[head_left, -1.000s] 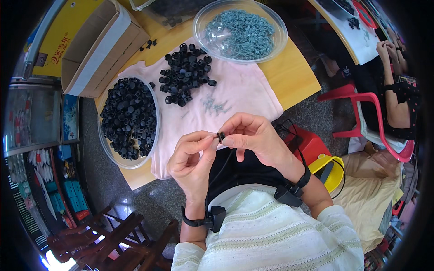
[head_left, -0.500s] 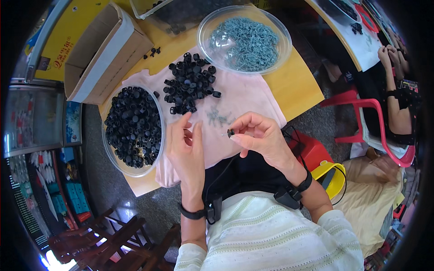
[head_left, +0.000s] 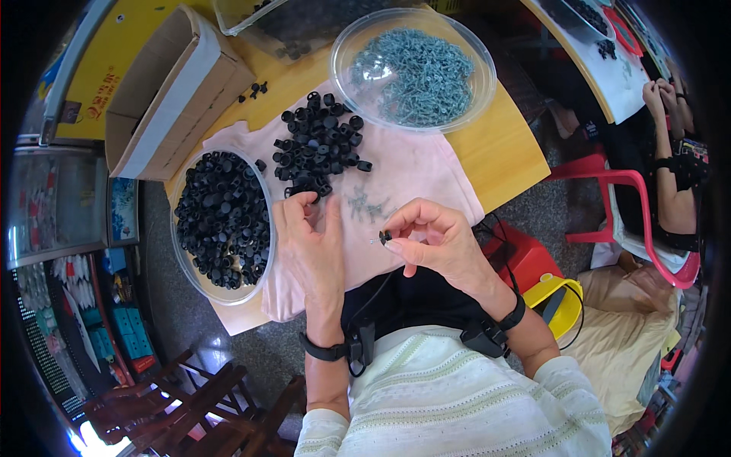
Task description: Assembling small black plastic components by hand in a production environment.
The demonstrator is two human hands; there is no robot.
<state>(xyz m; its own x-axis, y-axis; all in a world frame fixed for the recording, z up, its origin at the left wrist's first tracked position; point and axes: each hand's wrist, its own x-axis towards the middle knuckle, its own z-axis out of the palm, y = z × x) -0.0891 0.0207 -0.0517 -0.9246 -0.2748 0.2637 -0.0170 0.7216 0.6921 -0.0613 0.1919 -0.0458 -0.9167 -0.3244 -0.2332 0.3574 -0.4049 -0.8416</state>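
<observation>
Between the thumb and fingertips of my right hand (head_left: pixel 430 236), I pinch a small black plastic cap (head_left: pixel 384 237) with a thin metal screw sticking out of its left side. My left hand (head_left: pixel 311 240) lies at the near edge of a loose pile of black plastic caps (head_left: pixel 316 148). Its index finger is bent toward the nearest caps and its thumb stands apart; no cap shows in its grasp. Beside the pile, several loose screws (head_left: pixel 367 204) rest on the pink cloth (head_left: pixel 403 171).
Left of the cloth stands a clear round tub (head_left: pixel 268 228) full of black caps. A clear tub (head_left: pixel 487 90) of screws is at the back. An open cardboard box (head_left: pixel 179 99) sits back left. To the right are a red chair (head_left: pixel 632 179) and another person's arm (head_left: pixel 670 183).
My left hand has moved slightly left and forward to the pile's edge, its index finger bending. My right hand keeps its pinch on the cap, shifted a little left and lower.
</observation>
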